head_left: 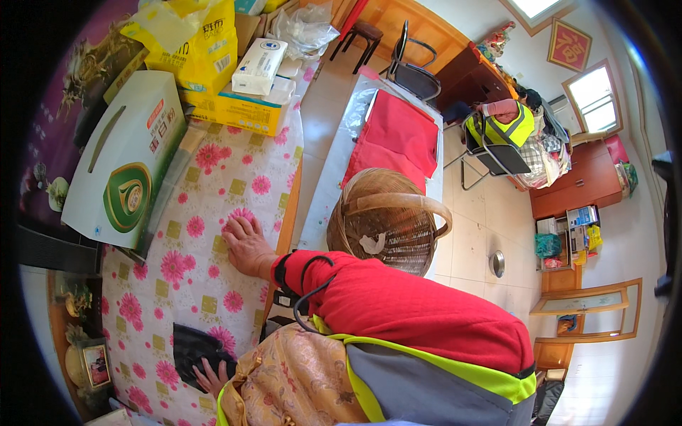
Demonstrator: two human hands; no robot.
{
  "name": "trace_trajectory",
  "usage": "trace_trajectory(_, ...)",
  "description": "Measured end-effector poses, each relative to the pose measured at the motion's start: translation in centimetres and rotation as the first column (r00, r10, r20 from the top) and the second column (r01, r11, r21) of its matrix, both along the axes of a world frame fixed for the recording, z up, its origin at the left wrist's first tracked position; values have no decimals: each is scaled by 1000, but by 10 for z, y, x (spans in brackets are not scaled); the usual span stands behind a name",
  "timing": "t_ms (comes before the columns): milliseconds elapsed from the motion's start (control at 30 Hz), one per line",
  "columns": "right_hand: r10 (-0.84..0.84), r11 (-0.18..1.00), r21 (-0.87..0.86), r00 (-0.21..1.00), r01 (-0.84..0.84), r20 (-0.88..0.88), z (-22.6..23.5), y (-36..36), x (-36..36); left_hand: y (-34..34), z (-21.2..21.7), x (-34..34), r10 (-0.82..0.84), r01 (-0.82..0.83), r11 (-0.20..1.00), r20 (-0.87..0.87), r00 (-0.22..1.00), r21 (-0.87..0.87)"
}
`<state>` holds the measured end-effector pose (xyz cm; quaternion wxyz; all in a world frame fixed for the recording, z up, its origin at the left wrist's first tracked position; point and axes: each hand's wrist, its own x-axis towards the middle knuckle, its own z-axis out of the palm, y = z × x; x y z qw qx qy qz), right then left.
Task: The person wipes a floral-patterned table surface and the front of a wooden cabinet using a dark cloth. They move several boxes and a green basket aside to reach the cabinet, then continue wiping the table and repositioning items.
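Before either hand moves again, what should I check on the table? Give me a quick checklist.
1. Right hand flat on the flowered tablecloth, fingers spread, holding nothing: ok.
2. Left hand at the edge of the dark pouch; whether it grips it: cannot tell.
3. Stretch of cloth between the two hands free of objects: ok.
4. White carton lies apart from the right hand: ok.
5. Wicker basket stands beyond the table edge; gap to the red sleeve: cannot tell.
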<state>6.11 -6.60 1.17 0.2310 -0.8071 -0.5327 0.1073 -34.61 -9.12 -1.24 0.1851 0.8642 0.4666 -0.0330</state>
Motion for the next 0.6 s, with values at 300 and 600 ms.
trace_trajectory(300, -3, 1000, -10, 1000, 4, 9, 0, 1, 0, 20, -1, 79, -391, 369, 917, 145, 909, 152)
trace_trajectory(600, -17, 999, 46, 995, 13, 100, -13, 3, -1, -17, -17, -26, -270, 257, 926, 9, 963, 276)
